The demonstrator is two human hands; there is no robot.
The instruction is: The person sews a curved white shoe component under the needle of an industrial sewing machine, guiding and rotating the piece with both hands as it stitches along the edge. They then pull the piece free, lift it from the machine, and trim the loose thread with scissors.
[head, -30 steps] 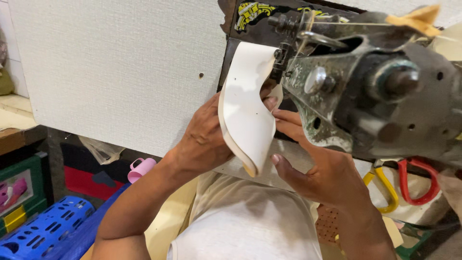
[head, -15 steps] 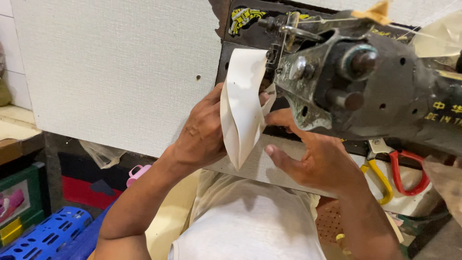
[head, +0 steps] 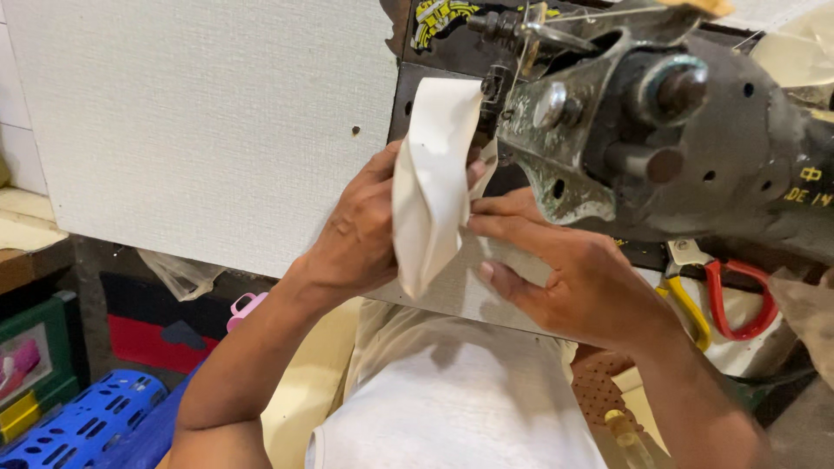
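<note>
A left hand [head: 360, 230] grips the outer edge of a folded white piece of stiff material [head: 430, 178], fingers curled behind it and thumb on the near side, holding it upright against the working end of a worn grey sewing machine [head: 660, 139]. The right hand [head: 578, 278] presses the same piece from the other side, fingers stretched flat toward its lower fold and thumb tucked near the machine's head, so that the piece sits pinched between both hands just beneath the needle area. The top of the white piece reaches up beside the machine's black upper arm, while its pointed lower end hangs over a pale textured board [head: 200, 122]. Red-handled scissors [head: 738, 300] and a yellow-handled tool [head: 686, 304] lie to the right beneath the machine. A blue plastic crate [head: 82, 430] stands on the floor at lower left, near a pink cup [head: 246, 308].
</note>
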